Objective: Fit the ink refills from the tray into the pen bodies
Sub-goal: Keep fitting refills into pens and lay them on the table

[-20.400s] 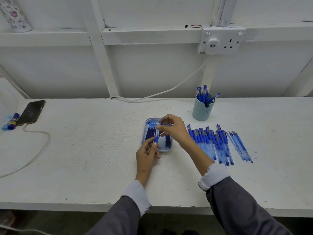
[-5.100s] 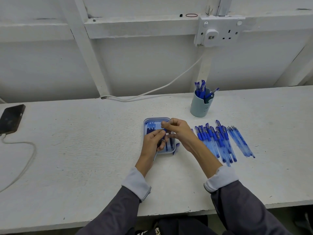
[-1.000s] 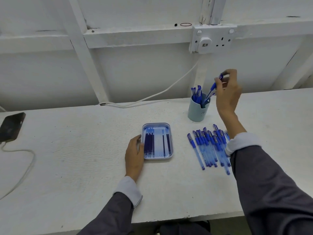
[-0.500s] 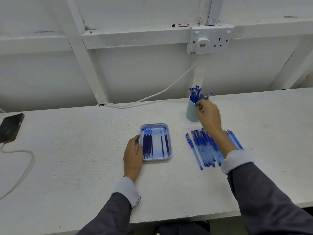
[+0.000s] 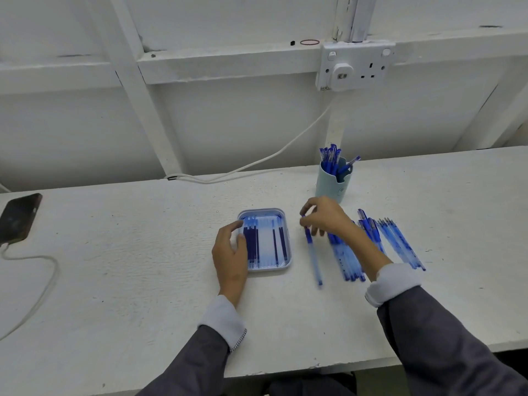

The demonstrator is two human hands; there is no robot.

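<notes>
A pale blue tray (image 5: 269,269) lies on the white bench with several dark blue ink refills (image 5: 252,243) lined up inside. My left hand (image 5: 230,252) rests against the tray's left rim, fingers loosely apart, holding nothing. My right hand (image 5: 325,218) is just right of the tray, its fingertips pinched on the top end of the leftmost pen body (image 5: 313,257), which is blurred and points toward me. More clear blue pen bodies (image 5: 347,262) lie in a row under and beside my right wrist. A second bunch of pen bodies (image 5: 400,244) lies farther right.
A light blue cup (image 5: 333,182) full of blue pens stands behind my right hand. A black phone (image 5: 18,218) with a white cable (image 5: 43,281) lies at the far left. A wall socket (image 5: 354,65) with a trailing lead hangs above the bench.
My right hand left a pen in the cup, came down to the row of pen bodies, and pinched the leftmost one, swinging it toward the tray. My left hand stayed at the tray.
</notes>
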